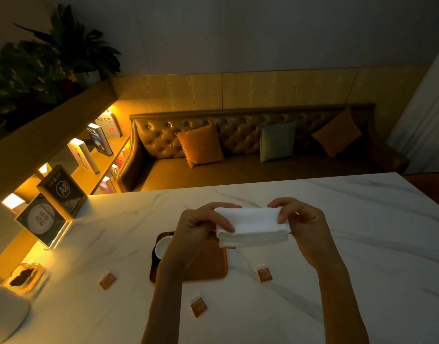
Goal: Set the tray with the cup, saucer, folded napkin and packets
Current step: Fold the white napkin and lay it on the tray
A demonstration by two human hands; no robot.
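Note:
A folded white napkin (pixel 253 225) is held above the table by both hands. My left hand (pixel 201 227) grips its left end and my right hand (pixel 300 219) pinches its right end. Below them lies a brown tray (pixel 208 264), partly hidden by my left forearm. A white cup (pixel 162 247) on a dark saucer (pixel 153 254) stands at the tray's left side. Three brown packets lie on the marble table: one at the left (pixel 107 280), one at the front (pixel 198 306), one at the right (pixel 264 273).
A marble table (pixel 350 244) spans the view. Table sign stands (pixel 62 189) and a glass dish (pixel 24 278) sit at the left edge, a white object (pixel 4 311) at the near left. A sofa with cushions (pixel 201 145) lies beyond the far edge.

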